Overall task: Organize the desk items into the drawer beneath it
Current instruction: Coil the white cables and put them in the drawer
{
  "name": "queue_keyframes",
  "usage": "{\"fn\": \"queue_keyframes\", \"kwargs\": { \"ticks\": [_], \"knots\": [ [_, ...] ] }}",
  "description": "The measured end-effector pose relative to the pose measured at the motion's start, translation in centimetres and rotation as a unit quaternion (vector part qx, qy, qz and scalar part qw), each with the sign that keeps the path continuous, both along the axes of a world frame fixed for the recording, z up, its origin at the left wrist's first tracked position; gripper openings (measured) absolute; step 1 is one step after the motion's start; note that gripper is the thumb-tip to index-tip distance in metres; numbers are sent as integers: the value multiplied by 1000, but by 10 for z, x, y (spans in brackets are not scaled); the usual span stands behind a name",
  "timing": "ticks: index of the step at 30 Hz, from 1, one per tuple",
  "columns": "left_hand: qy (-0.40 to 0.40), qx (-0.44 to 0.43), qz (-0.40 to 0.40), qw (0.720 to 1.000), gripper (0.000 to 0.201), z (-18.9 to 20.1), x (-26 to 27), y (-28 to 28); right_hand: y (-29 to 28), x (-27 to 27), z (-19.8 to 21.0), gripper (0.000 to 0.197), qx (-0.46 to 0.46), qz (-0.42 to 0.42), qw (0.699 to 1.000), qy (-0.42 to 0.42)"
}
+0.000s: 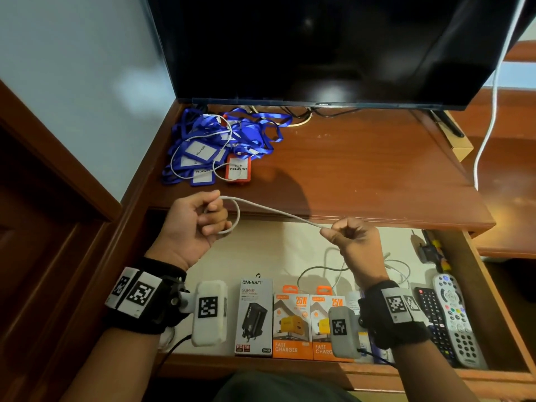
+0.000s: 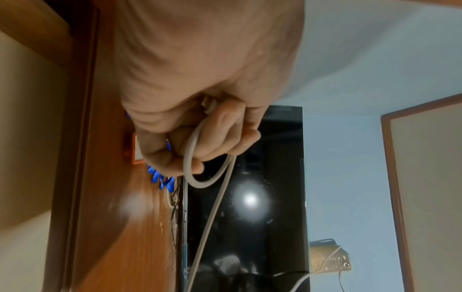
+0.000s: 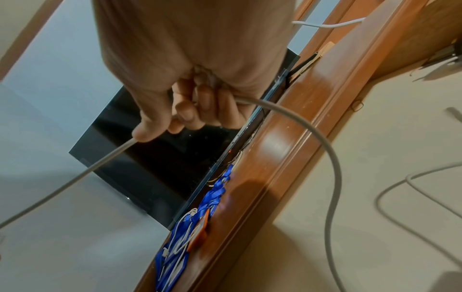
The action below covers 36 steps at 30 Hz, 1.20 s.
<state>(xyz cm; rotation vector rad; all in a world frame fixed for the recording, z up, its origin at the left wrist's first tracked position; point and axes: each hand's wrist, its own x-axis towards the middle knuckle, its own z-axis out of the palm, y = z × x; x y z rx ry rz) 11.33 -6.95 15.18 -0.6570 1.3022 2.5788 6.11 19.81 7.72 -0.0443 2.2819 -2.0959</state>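
Note:
A white cable [image 1: 278, 213] is stretched between both hands above the open drawer [image 1: 290, 250]. My left hand [image 1: 200, 219] curls round a small loop of it at the desk's front edge; in the left wrist view the loop [image 2: 197, 177] hangs below the curled fingers [image 2: 225, 138]. My right hand [image 1: 348, 236] pinches the cable between thumb and forefinger; the rest runs through its palm [image 3: 287, 110] and trails down onto the drawer floor [image 1: 333, 271]. A pile of blue lanyards with badge holders [image 1: 220, 140] and an orange badge holder [image 1: 238, 169] lie on the desk at the back left.
The drawer holds a black charger box [image 1: 255, 317], two orange charger boxes [image 1: 304, 326], two remotes [image 1: 449, 317] and small items at its right wall. A dark TV [image 1: 319, 47] stands at the back of the desk [image 1: 362, 169]. A white cord [image 1: 490, 120] hangs at right.

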Motion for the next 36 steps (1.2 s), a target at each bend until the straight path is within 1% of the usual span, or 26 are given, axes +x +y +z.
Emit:
{"fn": "queue_keyframes", "kwargs": {
  "ticks": [2, 5, 8, 10, 11, 13, 14, 16, 17, 19, 21, 23, 25, 26, 28, 29, 32, 36],
  "knots": [
    [-4, -38, -8, 999, 47, 1, 0, -5, 1, -2, -1, 20, 0, -16, 1000, 1],
    [-8, -86, -75, 993, 40, 1, 3, -9, 4, -12, 6, 23, 6, -54, 998, 28],
    [-27, -103, -127, 986, 37, 1, 5, -12, 6, -24, 14, 24, 14, -83, 995, 44],
    [-40, -90, -127, 987, 38, -1, 5, -13, 5, -26, 16, 25, 23, -95, 994, 45],
    [-39, -71, -115, 990, 40, -3, 4, -12, 4, -26, 15, 25, 35, -96, 994, 47],
    [-19, -22, -59, 998, 45, -7, 3, -8, -2, -20, 11, 24, 81, -77, 992, 49],
    [-5, 0, -19, 1000, 48, -10, 2, -6, -6, -14, 9, 22, 108, -52, 992, 44],
    [27, 18, 60, 998, 51, -15, -1, 0, -15, 0, 3, 21, 161, 29, 986, 33],
    [40, 14, 91, 995, 49, -17, -4, 2, -20, 6, 0, 22, 204, 74, 975, 43],
    [55, -5, 125, 991, 43, -19, -9, 7, -30, 13, -2, 24, 288, 153, 943, 64],
    [64, -27, 144, 987, 37, -21, -13, 15, -38, 15, 3, 22, 328, 225, 916, 53],
    [81, -70, 154, 982, 36, -22, -16, 24, -47, 16, 13, 20, 353, 296, 886, 53],
    [95, -152, 128, 975, 37, -24, -17, 32, -53, 18, 25, 20, 363, 350, 861, 70],
    [100, -199, 105, 969, 37, -26, -17, 35, -56, 18, 31, 19, 358, 364, 856, 79],
    [106, -278, 60, 953, 35, -29, -17, 40, -57, 19, 41, 18, 328, 375, 862, 87],
    [108, -302, 43, 946, 34, -31, -16, 42, -56, 19, 45, 17, 308, 377, 869, 86],
    [123, -332, 5, 935, 33, -33, -14, 50, -51, 20, 57, 15, 239, 380, 891, 72],
    [125, -361, -54, 922, 34, -40, -11, 59, -45, 22, 62, 19, 149, 346, 923, 77]
  ]
}}
